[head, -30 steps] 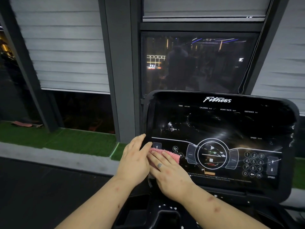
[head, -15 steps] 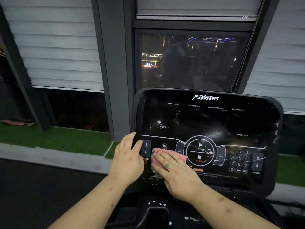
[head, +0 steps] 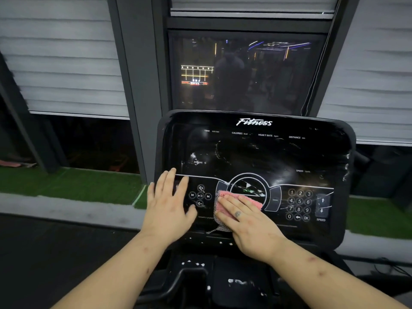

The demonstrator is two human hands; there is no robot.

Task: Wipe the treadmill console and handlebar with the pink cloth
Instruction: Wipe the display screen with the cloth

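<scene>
Pink terry cloth [head: 250, 202] on glossy black treadmill console [head: 245, 150], over lower left of round start dial [head: 249, 186]. Pinned under right hand [head: 247, 221], fingers straight, pressed together. Left hand [head: 167, 208] flat on console's left edge, fingers spread, beside media buttons [head: 200, 195]. Grey slatted blinds [head: 66, 63] behind.

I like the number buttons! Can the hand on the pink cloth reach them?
Probably yes. The right hand presses the pink cloth flat on the console. The number keypad sits close by on its right, and nothing stands between them on the flat panel.
</scene>
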